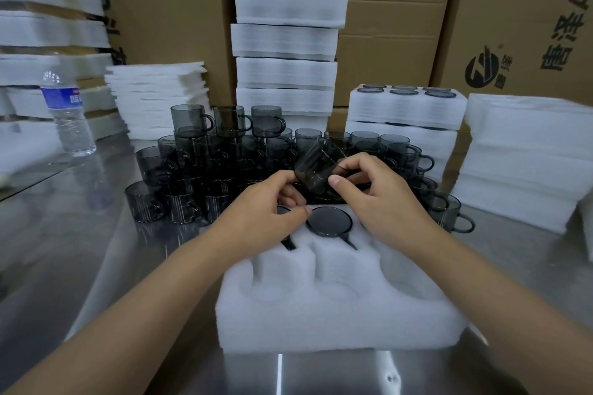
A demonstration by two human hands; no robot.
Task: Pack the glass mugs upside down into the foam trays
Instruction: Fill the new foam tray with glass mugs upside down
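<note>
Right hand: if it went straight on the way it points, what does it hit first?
The right hand pinches the tilted mug and points forward-left. Straight on, that mug would probably meet the loose mugs crowded behind the foam tray first, though depth is hard to judge.

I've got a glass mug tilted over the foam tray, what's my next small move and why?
Probably finish turning the mug mouth-down and lower it into an empty cavity. The right hand grips it tilted above the foam tray, with the left hand at its lower edge. One seated mug already shows its base upward in the back row; the front cavities are empty.
</note>
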